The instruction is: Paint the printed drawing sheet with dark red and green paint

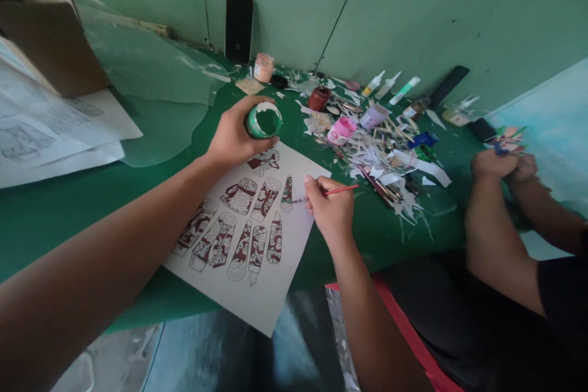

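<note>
My left hand (236,133) is wrapped round an open jar of green paint (265,122), its mouth tilted toward me, above the top edge of a white sheet (261,309). Printed on that sheet are several outlined shapes, many coloured dark red. My right hand (331,201) pinches a thin red-handled paintbrush (340,190). The bristle end reaches a narrow shape (287,193) near the sheet's right edge, where some green shows. Whether the bristles press on the paper I cannot tell. The sheet lies on the green table and overhangs its front edge.
Paper scraps (372,156) pile up right of the sheet, with a pink paint jar (341,131), a purple jar (374,116) and a dark red jar (318,98). A phone (239,27) leans on the wall. At right, another person's hands (503,164) hold something small.
</note>
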Tool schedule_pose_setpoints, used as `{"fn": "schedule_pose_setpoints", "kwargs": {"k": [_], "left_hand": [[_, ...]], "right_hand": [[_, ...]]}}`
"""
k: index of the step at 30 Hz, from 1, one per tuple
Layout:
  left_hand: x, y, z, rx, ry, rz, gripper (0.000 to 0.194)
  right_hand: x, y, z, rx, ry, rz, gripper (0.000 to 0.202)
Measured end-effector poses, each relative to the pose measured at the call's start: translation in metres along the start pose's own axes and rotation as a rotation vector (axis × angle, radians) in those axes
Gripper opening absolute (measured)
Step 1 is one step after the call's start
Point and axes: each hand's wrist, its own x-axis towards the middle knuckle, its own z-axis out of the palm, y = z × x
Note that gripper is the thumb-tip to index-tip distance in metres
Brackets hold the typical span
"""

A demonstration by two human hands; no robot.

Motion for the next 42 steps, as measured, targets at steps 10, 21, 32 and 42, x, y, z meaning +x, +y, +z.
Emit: {"fn": "schedule_pose_setpoints", "kwargs": {"k": [10,21,32,42], "left_hand": [[0.0006,-0.0003,-0.0010,0.008,-0.004,-0.019,0.059],[0.0006,0.0049,-0.0020,-0.018,0.023,-0.042,0.055],[0.0010,0.0029,-0.0017,-0.005,0.005,-0.038,0.057],[0.0007,0.0031,-0.0018,0.010,0.014,-0.044,0.057]], "right_hand": [[0.0004,0.0006,-0.0010,0.011,0.000,-0.014,0.043],[-0.0002,0.0007,-0.0009,0.088,0.005,-0.006,0.045],[0.0003,0.0023,0.0001,0.024,0.012,0.005,0.043],[0.0007,0.0012,-0.0008,-0.007,0.004,0.002,0.043]]}}
